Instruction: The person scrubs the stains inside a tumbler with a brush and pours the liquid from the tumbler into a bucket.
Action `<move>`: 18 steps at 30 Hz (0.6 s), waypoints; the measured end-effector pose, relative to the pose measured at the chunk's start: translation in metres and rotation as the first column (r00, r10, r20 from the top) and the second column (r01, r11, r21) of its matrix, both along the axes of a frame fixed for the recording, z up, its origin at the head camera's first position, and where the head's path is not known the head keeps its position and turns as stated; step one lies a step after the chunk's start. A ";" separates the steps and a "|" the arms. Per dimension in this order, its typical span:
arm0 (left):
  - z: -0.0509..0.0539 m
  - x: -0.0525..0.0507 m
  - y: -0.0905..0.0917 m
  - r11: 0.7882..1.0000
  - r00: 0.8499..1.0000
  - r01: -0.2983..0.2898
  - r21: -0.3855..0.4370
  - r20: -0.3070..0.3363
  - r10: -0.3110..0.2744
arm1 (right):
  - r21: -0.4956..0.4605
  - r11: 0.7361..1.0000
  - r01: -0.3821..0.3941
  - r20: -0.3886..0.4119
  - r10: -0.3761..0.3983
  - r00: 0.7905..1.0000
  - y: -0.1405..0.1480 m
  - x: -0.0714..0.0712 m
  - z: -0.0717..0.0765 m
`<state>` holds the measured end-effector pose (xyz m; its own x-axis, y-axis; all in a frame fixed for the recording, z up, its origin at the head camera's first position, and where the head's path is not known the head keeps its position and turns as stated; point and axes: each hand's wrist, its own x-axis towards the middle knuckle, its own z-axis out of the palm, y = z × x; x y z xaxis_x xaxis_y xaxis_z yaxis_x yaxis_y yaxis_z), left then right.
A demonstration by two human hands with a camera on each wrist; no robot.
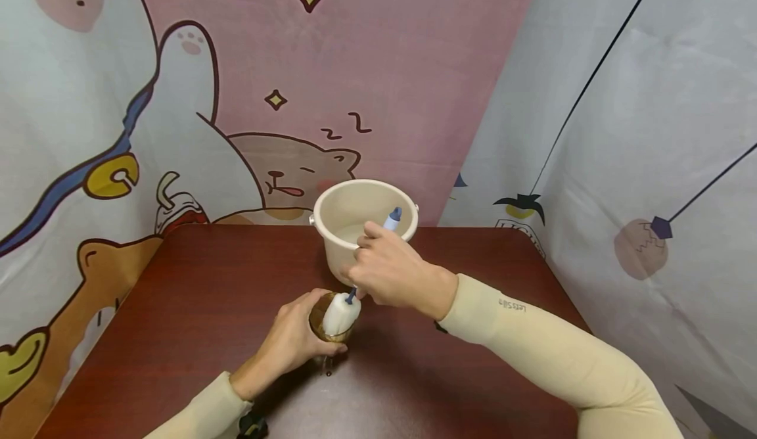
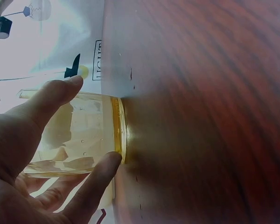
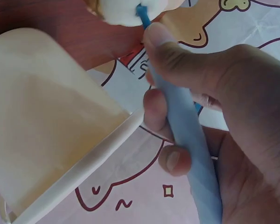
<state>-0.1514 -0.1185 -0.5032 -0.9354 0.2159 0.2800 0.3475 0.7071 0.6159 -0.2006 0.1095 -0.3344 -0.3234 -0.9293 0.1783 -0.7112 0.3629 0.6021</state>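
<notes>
The left hand grips a transparent amber cup between thumb and fingers, presumably for steadiness. The right hand clasps a blue-handled, white-headed brush, its head inside the cup. Beyond the right fingers stands a cream, round bucket.

Head view forward and down, wrist views close, sponge brush shared — head, right wrist

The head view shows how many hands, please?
2: the left hand holds the amber glass; the right hand, in front of the bucket, grips the sponge brush.
</notes>
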 end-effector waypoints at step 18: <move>0.000 0.001 0.001 1.000 1.000 -0.009 -0.002 0.001 0.009 | -0.003 0.993 -0.119 -0.180 0.117 0.977 0.009 0.004 0.005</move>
<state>-0.1507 -0.1180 -0.5031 -0.9377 0.2081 0.2782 0.3403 0.7116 0.6147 -0.1962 0.1184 -0.3297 -0.1732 -0.9560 0.2367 -0.6303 0.2923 0.7192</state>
